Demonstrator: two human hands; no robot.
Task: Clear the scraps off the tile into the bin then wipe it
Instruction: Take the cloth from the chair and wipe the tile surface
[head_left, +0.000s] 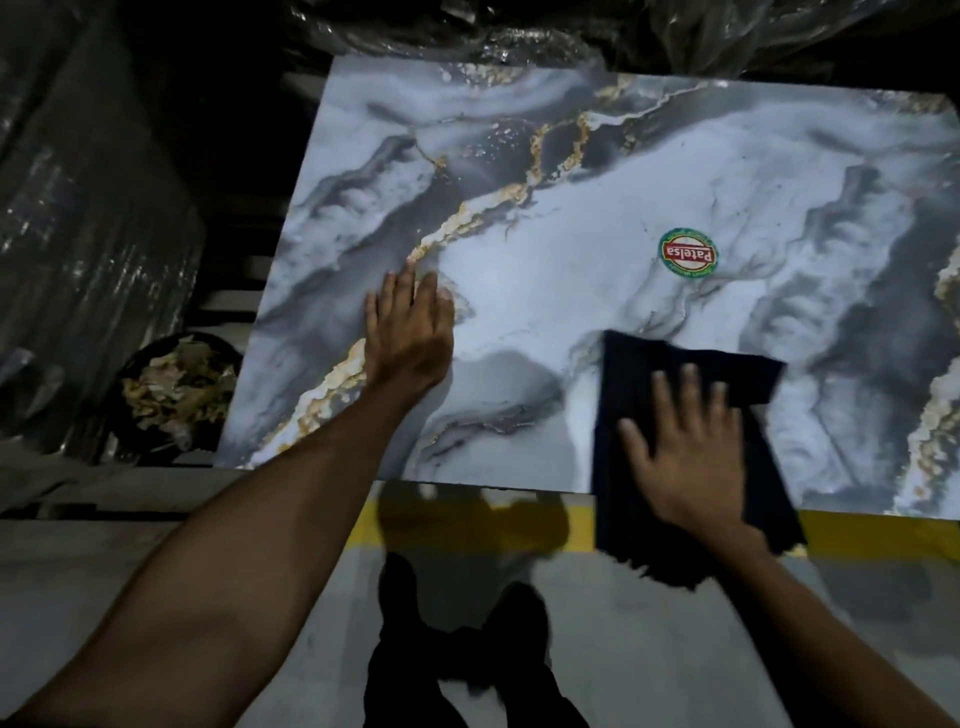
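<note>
Head view: right hand (685, 447), fingers flat, presses the dark cloth (644, 374) on the tile (545, 291) near edge; unwiped surface seemingly lies beyond its fingertips. Left hand (408, 332) rests flat, bracing.

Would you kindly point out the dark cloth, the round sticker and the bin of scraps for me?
dark cloth (649, 374): head view, on its upper part beyond the fingertips.
round sticker (689, 254): head view, on its red centre band.
bin (179, 389): head view, on the scraps filling it.
</note>
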